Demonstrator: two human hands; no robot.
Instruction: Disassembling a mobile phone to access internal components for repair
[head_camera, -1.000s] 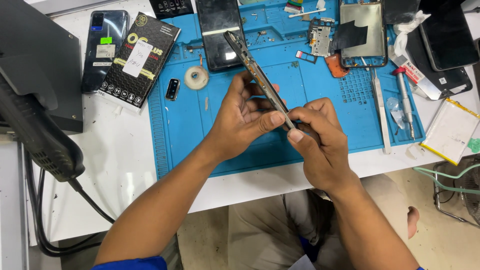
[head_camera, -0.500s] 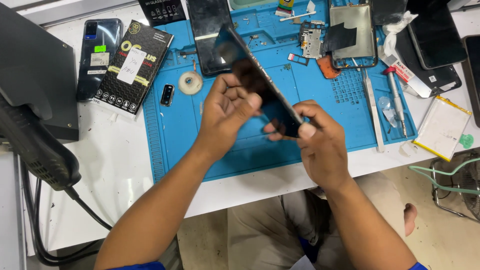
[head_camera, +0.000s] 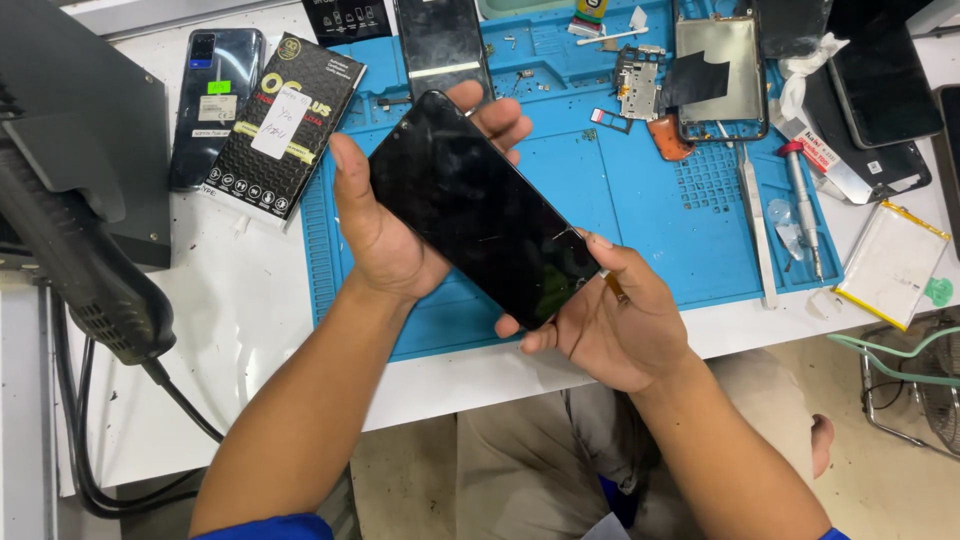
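Inspecting the black phone (head_camera: 485, 208), held mid-frame over the blue mat (head_camera: 640, 190).
My left hand (head_camera: 385, 235) grips its upper end, my right hand (head_camera: 610, 320) its lower corner (glass facing up); next, I judge, a careful edge check.

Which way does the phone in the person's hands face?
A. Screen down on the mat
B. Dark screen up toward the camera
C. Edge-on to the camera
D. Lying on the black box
B: the phone shows its whole dark glass face to the camera, held above the blue mat between the left hand and the right hand.
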